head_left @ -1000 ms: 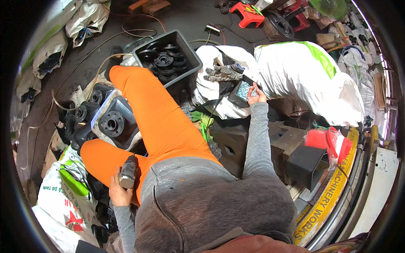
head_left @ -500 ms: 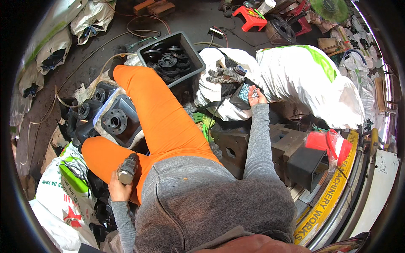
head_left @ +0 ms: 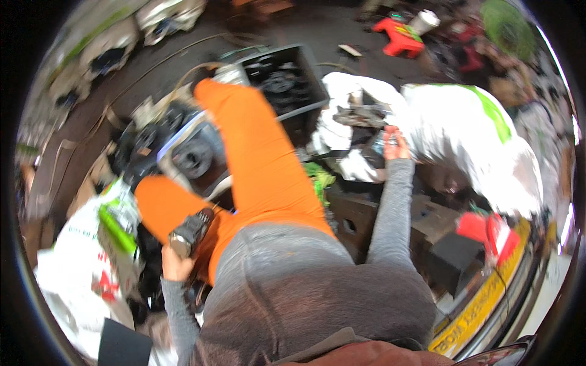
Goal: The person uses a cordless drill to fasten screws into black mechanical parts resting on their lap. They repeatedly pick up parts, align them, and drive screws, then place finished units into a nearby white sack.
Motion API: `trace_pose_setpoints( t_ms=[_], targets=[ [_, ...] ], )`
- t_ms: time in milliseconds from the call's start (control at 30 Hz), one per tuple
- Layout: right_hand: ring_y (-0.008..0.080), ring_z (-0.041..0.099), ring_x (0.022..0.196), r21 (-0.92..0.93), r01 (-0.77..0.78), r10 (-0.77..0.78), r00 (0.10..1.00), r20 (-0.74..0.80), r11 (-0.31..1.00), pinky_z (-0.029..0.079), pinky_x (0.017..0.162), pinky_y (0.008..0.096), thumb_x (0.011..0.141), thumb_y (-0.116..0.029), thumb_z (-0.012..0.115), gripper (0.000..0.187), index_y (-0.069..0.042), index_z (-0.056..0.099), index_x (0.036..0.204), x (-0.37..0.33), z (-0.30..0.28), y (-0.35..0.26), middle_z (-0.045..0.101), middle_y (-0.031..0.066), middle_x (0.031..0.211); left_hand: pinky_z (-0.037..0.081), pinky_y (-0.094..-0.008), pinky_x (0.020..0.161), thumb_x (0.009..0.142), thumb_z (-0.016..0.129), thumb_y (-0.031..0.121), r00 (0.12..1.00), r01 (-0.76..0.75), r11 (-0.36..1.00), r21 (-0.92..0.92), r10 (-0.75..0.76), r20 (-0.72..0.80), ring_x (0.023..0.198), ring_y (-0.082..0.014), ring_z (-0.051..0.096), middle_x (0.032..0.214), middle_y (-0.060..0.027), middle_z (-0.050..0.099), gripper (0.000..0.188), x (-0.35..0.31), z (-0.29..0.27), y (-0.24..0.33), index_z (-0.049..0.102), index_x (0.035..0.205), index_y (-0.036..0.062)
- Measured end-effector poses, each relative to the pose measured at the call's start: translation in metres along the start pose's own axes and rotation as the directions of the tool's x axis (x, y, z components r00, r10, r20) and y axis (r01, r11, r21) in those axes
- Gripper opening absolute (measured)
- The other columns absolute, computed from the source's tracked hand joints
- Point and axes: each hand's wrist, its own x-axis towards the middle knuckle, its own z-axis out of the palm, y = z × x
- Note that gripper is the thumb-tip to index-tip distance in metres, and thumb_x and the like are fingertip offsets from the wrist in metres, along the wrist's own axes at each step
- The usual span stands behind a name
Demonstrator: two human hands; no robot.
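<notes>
My left hand (head_left: 176,266) is closed round a dark, grey-ended power tool (head_left: 191,233), held over my left thigh; its exact kind is blurred. Stretched out to the front right, my right hand (head_left: 398,144) has curled fingers with small silvery metal pieces in them, too smeared to name surely. Beside those fingers is a dark container of silvery-blue small parts (head_left: 379,145), on a white sack (head_left: 332,135). A grey patterned work glove (head_left: 361,116) lies just beyond. Left of my leg sits a black part with a round flange (head_left: 193,157).
A grey crate (head_left: 320,93) of black round parts stands ahead. A full white sack (head_left: 442,119) is at right, near a red stool (head_left: 400,39). Nearer right are a black square box (head_left: 455,259) and a yellow rail (head_left: 473,317). A white-green bag (head_left: 76,256) lies left.
The whole view has shifted and blurred, with the surroundings sliding rightward. My left hand keeps the power tool; my right hand stays by the container of small parts, its fingers more drawn in.
</notes>
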Motion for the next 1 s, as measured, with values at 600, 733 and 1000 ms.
trace_pose_setpoints(
  t_ms=[600,733,1000],
  targets=[
    [0.0299,0.060,0.111,-0.331,-0.823,0.812,0.242,0.531,0.462,0.059,0.084,0.0377,0.095,-0.013,0.055,0.016,-0.007,0.052,0.109,-0.175,0.348,0.251,0.058,0.0198,0.120,0.053,-0.0285,0.083,0.074,0.076,0.015,0.929,-0.089,0.993,-0.073,0.056,-0.365,0.092,-0.0195,0.068,0.119,-0.0110,0.063,0.067,-0.018,-0.034,0.025,0.047,0.133,0.0030],
    [0.0291,0.060,0.112,-0.318,-0.865,0.849,0.201,0.488,0.388,0.060,0.082,0.0363,0.095,-0.013,0.054,0.013,-0.006,0.054,0.107,-0.178,0.353,0.255,0.059,0.0184,0.119,0.052,-0.0309,0.087,0.074,0.075,0.012,0.932,-0.112,0.993,-0.024,0.097,-0.348,0.097,-0.0229,0.067,0.126,-0.0157,0.058,0.057,-0.012,-0.042,0.030,0.054,0.125,0.0008],
    [0.0252,0.060,0.112,-0.330,-0.876,0.856,0.158,0.492,0.352,0.060,0.082,0.0334,0.096,-0.017,0.053,0.012,-0.007,0.057,0.102,-0.183,0.354,0.256,0.059,0.0150,0.119,0.050,-0.0323,0.092,0.072,0.076,0.010,0.951,-0.101,0.995,-0.012,0.093,-0.295,0.104,-0.0230,0.063,0.125,-0.0148,0.056,0.060,-0.007,-0.047,0.022,0.050,0.125,0.0007]
  ],
)
